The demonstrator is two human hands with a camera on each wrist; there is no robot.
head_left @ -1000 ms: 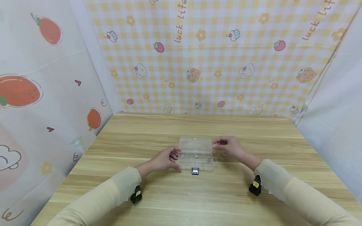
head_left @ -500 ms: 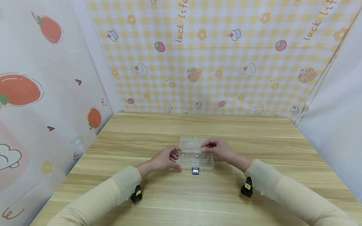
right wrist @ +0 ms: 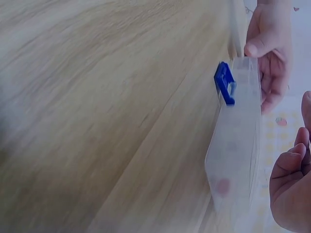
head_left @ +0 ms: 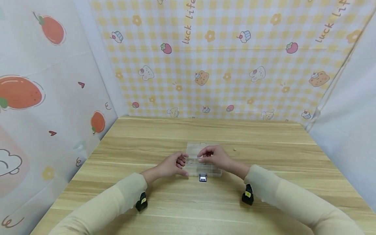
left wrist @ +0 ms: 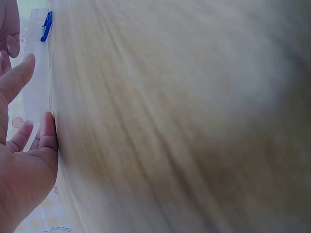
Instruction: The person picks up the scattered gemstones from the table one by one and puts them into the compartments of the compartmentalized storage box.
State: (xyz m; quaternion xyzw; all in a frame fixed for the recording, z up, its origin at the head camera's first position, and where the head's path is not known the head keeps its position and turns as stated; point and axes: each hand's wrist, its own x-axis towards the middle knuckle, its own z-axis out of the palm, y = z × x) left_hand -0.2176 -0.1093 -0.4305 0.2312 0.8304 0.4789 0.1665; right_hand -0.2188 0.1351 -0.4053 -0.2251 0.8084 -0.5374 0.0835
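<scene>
"Clear plastic made up the box [head_left: 194, 169] in front of you. It sat on the wooden bench [head_left: 182, 202], with its lid [head_left: 194, 149] laid open on the far side."

"And where did you have your left hand [head_left: 171, 165]?"

"At the box's left end. Your thumb met the near corner and your fingers reached to the hinge side, so you held that end between them."

"Your right hand [head_left: 216, 157], then?"

"You had it over the box, thumb and fingertips brought close together above the back row of compartments. I couldn't tell whether you pinched anything there. Your two hands were apart, with part of the box between them."

"What lay inside?"

"You had a small pale piece [head_left: 190, 162] in the back left compartment. From your right wrist, a reddish spot [right wrist: 222, 186] showed through the cloudy wall at the box's right end, too blurred to name."

"And around it?"

"A blue latch [head_left: 203, 178] stuck out at the edge nearest you. A tiny pale bit [head_left: 234, 149] lay on the bench to the right of the lid. Your sleeves [head_left: 123, 191] were cream, and behind the bench you faced a yellow checked cloth [head_left: 229, 58] printed with animals, cakes and strawberries."
</scene>
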